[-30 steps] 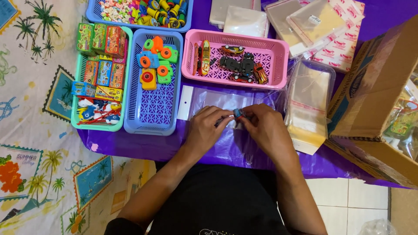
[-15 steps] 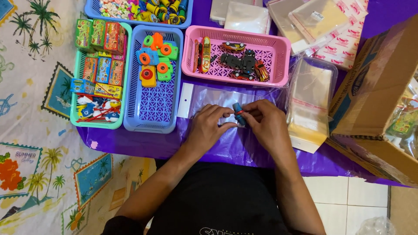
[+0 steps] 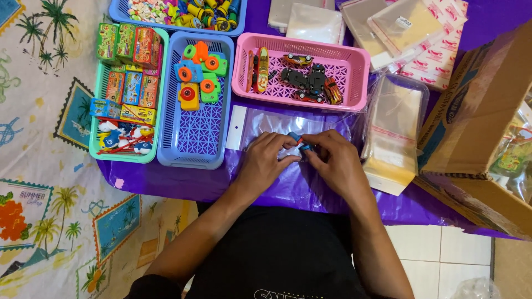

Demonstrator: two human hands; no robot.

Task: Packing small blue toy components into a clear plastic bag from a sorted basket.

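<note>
Pinching a small blue toy [image 3: 296,139] between left hand [image 3: 265,163] and right hand [image 3: 336,161], over a clear bag [image 3: 266,123]. Best kept low, grip firm, bag mouth flat on the counter [image 3: 183,180].

Just 1 view, from a camera on the person's head, facing almost straight down and close over the purple counter [image 3: 183,185]; the person's lap fills the bottom edge, baskets [image 3: 194,133] the top, floor tiles [image 3: 443,249] the lower right
</note>
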